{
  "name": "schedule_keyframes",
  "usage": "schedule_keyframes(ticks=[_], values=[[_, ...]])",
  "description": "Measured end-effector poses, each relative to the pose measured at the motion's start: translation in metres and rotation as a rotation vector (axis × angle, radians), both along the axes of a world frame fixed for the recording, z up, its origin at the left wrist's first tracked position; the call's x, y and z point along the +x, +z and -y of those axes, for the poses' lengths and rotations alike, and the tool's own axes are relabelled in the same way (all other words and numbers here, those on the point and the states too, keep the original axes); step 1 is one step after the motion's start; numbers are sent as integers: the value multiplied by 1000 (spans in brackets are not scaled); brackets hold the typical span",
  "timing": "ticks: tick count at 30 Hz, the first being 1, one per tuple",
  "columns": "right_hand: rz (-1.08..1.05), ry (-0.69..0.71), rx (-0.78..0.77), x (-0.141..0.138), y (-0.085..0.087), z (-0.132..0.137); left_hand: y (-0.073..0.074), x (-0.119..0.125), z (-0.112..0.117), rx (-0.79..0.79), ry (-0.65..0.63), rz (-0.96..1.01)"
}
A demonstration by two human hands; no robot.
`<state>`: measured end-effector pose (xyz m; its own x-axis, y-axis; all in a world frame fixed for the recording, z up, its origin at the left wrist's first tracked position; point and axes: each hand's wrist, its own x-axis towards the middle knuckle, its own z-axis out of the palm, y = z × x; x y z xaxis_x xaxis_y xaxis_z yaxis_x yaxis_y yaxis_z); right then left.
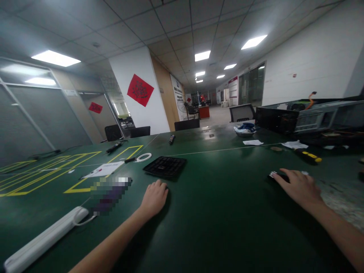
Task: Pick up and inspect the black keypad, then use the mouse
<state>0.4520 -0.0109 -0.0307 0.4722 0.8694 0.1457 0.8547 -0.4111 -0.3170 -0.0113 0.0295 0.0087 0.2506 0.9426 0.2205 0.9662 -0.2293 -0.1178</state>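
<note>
My left hand (155, 197) rests on the green tabletop (210, 212) with its fingers curled under. Whatever it may hold is hidden beneath the palm. Just beyond it lies a flat black square tray-like piece (165, 166) with a grid pattern. At the right, my right hand (303, 186) is low over the table, its thumb and fingers around a small black object (280, 176) with a silvery end. The kind of that object is not clear. A yellow-and-black handled tool (309, 156), probably a screwdriver, lies beyond the right hand.
A white power strip (45, 239) lies front left, beside a pixelated item (110, 197). Farther back are a white tape roll (144, 157), paper (105, 169), and a bowl (245, 132) holding cloth. An open computer case (277, 119) stands back right. Yellow tape (81, 190) marks the table.
</note>
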Motion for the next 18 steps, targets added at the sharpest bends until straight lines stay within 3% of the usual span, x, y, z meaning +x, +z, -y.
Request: schedule_keyframes(ticks=[3,6,10,18], values=[[15,3,4,1,0,1,-9,-2,10,47,-18,32],[41,20,28,6,-4,0,-11,-3,10,97,80,15],[33,26,34,10,-8,-1,-10,-4,7,4,153,35],[-42,19,-8,8,-3,0,-2,-24,2,-138,41,117]])
